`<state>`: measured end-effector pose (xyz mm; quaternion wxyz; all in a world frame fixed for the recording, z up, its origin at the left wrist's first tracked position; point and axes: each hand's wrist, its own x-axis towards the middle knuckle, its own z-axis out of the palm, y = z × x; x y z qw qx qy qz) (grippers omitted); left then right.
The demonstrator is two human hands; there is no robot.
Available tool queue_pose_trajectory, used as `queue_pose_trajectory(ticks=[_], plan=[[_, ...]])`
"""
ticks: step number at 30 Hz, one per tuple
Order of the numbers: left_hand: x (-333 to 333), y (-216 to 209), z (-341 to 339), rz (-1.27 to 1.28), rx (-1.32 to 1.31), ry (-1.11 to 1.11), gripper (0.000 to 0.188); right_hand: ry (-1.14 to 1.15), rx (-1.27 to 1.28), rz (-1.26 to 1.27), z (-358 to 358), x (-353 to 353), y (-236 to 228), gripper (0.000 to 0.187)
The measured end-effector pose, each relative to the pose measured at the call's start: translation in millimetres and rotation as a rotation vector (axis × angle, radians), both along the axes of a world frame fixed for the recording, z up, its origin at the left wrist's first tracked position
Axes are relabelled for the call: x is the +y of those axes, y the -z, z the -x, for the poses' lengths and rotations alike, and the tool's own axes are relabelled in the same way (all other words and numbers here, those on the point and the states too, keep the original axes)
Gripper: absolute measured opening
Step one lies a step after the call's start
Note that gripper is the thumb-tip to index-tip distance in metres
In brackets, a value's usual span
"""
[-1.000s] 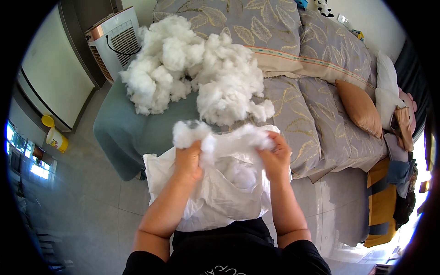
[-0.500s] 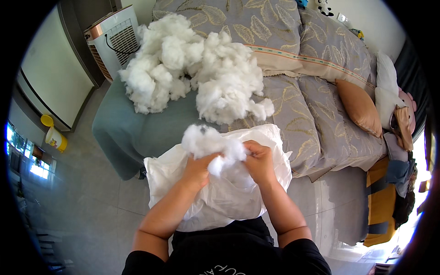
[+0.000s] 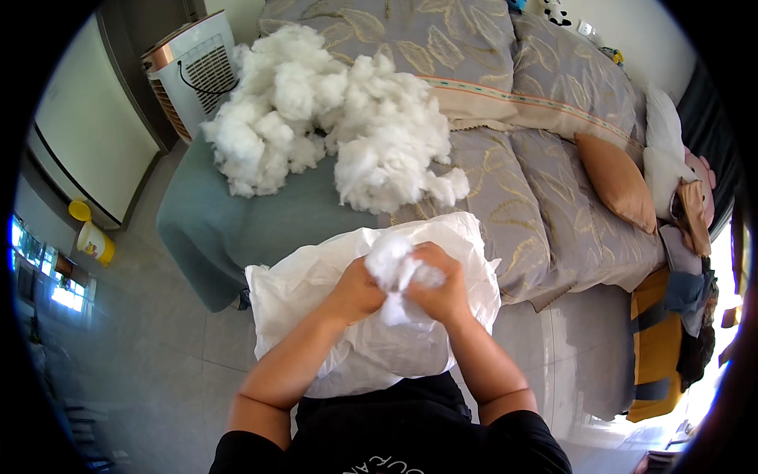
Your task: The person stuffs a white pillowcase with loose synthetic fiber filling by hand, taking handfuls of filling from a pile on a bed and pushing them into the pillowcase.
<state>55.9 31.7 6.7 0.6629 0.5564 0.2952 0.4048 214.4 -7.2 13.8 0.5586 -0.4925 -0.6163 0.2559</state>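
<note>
A clump of white fibre stuffing (image 3: pixel 392 263) is squeezed between both my hands, just above a white pillow case (image 3: pixel 316 276) that lies in front of me at the bed's near edge. My left hand (image 3: pixel 355 291) grips the clump from the left and my right hand (image 3: pixel 442 284) grips it from the right, the knuckles almost touching. The case looks partly filled and wrinkled. A big loose pile of the same stuffing (image 3: pixel 332 118) lies farther off on the bed.
The bed (image 3: pixel 513 197) has a grey leaf-patterned cover and a teal blanket (image 3: pixel 229 221) under the pile. A white air cooler (image 3: pixel 193 67) stands at the far left, a yellow bucket (image 3: pixel 93 241) on the floor. An orange cushion (image 3: pixel 616 182) and plush toys lie right.
My hands have come together and lower, pressing the clump down toward the pillow case. A second ago they were spread apart with the stuffing stretched between them.
</note>
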Motion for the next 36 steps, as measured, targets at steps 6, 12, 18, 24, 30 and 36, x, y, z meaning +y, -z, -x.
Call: queue_pose_trajectory(ticks=[6, 12, 18, 24, 30, 36], plan=[[11, -11, 13, 0.142, 0.037, -0.053, 0.014, 0.271, 0.289, 0.132, -30, 2, -5, 0.023], [7, -28, 15, 0.082, -0.019, -0.093, 0.03, 0.344, -0.003, 0.044, -47, -4, -22, 0.026], [10, -12, 12, -0.019, -0.014, 0.145, 0.049, -0.171, 0.286, 0.217, 2, -7, -21, 0.069], [5, -16, 4, 0.124, -0.1, -0.005, 0.029, -0.192, 0.359, 0.161, 15, -3, 13, 0.056], [7, -3, 0, 0.232, -0.135, -0.122, 0.024, 0.095, 0.032, 0.031, 9, 2, 12, 0.029], [12, -25, 3, 0.352, -0.315, -0.29, 0.035, 0.223, 0.225, 0.016, -26, 0, 1, 0.031]])
